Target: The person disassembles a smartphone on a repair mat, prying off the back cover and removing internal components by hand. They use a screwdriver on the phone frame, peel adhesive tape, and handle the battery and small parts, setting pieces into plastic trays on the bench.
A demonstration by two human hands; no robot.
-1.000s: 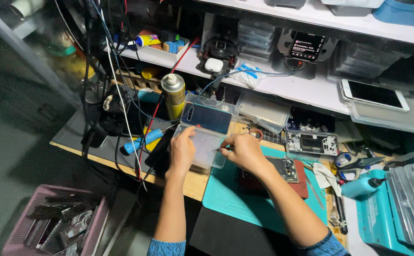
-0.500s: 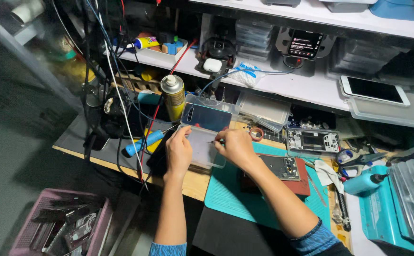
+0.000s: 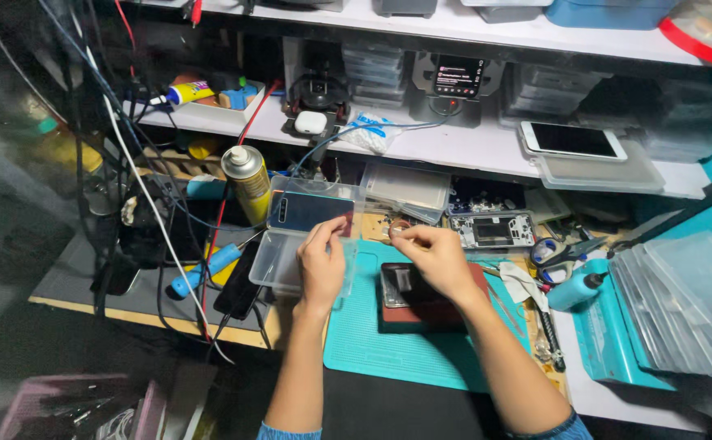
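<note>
Cluttered with cables, trays and phone parts, the repair bench (image 3: 168,314) carries a teal work mat (image 3: 388,346) at its middle, under a white shelf (image 3: 454,147) stacked with small drawers. Both hands meet just above the mat's far edge. The left hand (image 3: 323,265) rests over the right end of an open clear plastic box (image 3: 278,265), its fingers curled toward the thumb as if pinching something small; what lies in that grip I cannot tell. The right hand (image 3: 436,254) sits just to the right, fingertips closed on a small thin part that is too tiny to name, held over the gap between the hands. The box lies directly beneath and left of the left hand, its long axis running across the bench, lid tilted up behind. A phone with its back off (image 3: 409,285) lies under the right wrist, so the left hand is the nearer one to the box.
</note>
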